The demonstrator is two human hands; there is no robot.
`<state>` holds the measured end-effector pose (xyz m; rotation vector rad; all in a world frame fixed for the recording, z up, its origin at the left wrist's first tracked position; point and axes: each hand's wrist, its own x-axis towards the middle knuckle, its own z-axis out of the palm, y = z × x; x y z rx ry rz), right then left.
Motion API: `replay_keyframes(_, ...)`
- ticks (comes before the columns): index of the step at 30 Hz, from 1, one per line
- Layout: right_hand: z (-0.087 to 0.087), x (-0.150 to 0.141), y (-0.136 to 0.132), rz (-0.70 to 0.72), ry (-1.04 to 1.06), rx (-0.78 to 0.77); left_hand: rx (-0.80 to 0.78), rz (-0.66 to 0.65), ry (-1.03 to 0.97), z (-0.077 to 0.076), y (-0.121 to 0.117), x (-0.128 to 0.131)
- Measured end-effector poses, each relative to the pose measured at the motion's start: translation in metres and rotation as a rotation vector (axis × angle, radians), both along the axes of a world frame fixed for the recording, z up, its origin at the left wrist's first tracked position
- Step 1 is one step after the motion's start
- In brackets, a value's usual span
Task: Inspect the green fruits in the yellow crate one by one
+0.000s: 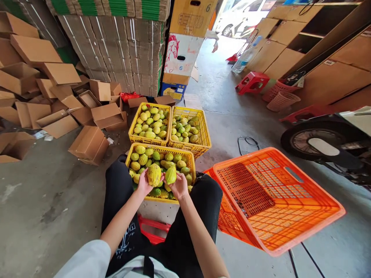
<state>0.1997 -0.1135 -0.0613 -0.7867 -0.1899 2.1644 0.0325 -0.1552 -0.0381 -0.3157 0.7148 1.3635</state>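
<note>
My left hand (145, 182) is closed around a yellow papaya (154, 175) with brownish marks on its skin. A smaller, greener papaya (171, 175) is gripped in my right hand (179, 186), close beside the first. Both fruits are held up over a yellow crate (189, 153) between my knees. Yellow and green papayas (143, 159) fill that crate, and the hands and held fruits hide some of them.
Two more yellow crates of papayas (150, 123) stand just beyond. An orange crate (301, 239) is at my right. Loose cardboard boxes (87, 143) lie at left, before stacked flattened cartons (116, 50). A motorbike wheel (307, 141) is at far right.
</note>
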Motion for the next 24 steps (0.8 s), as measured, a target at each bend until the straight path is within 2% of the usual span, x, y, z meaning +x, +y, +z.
replay_keyframes(3,0.006,-0.002,-0.001,-0.052,0.019,-0.001,0.076,-0.019,0.038,-0.001,-0.002,0.0)
replay_keyframes(5,0.008,-0.005,-0.003,-0.072,0.03,-0.022,0.071,-0.022,0.084,-0.002,-0.003,0.002)
replay_keyframes(10,0.003,-0.009,-0.007,0.057,0.042,-0.152,0.007,-0.055,0.118,-0.004,-0.005,0.007)
replay_keyframes(14,-0.001,-0.01,-0.006,0.036,0.007,-0.241,0.012,-0.129,0.075,0.002,-0.006,0.011)
replay_keyframes(19,0.006,-0.012,-0.009,0.031,-0.039,-0.182,-0.01,-0.123,0.089,0.007,-0.003,0.011)
replay_keyframes(24,0.013,-0.01,-0.007,0.018,0.025,-0.079,0.032,0.01,0.083,0.004,0.0,0.001)
